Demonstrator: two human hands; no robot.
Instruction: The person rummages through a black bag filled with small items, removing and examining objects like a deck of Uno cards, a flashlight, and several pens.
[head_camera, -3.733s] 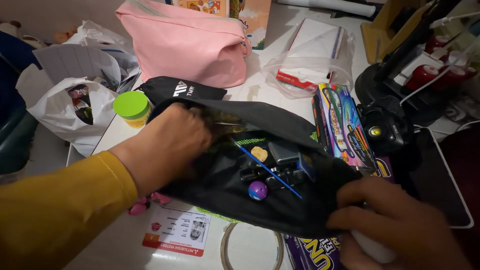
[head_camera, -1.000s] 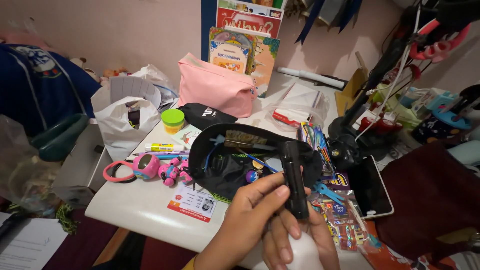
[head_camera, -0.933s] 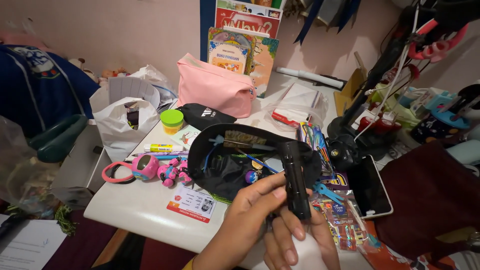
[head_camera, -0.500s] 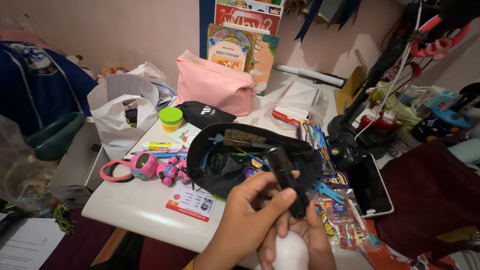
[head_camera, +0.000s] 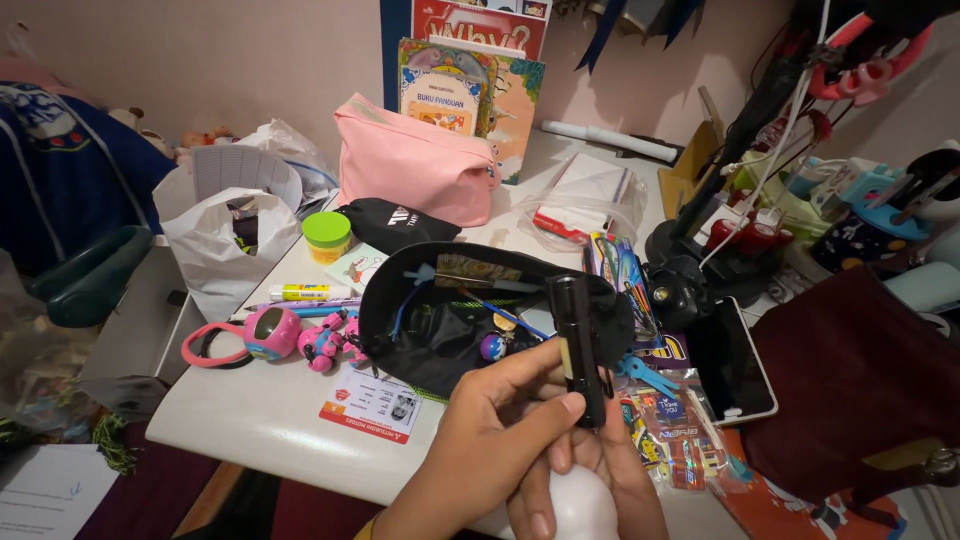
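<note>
My left hand (head_camera: 495, 425) grips a small black flashlight (head_camera: 578, 345) between thumb and fingers and holds it upright above the table's front edge; a yellow strip shows on its side. My right hand (head_camera: 620, 475) sits just below, fingers against the flashlight's lower end, with a white rounded object (head_camera: 580, 508) in its palm. Behind the hands lies an open black pouch (head_camera: 405, 285) with a small blue ball (head_camera: 492, 346) and a thin blue brush inside.
On the white table (head_camera: 260, 420) are a pink bag (head_camera: 415, 160), a green-lidded jar (head_camera: 327, 234), a white plastic bag (head_camera: 215, 245), pink toys (head_camera: 265, 333), a printed card (head_camera: 370, 407), colourful game boxes (head_camera: 620, 265) and a tablet (head_camera: 735, 358). Books lean at the back.
Both hands were at the pouch before; now the flashlight is out and held up. In the last half second it turned from tilted to upright, showing its yellow strip.
</note>
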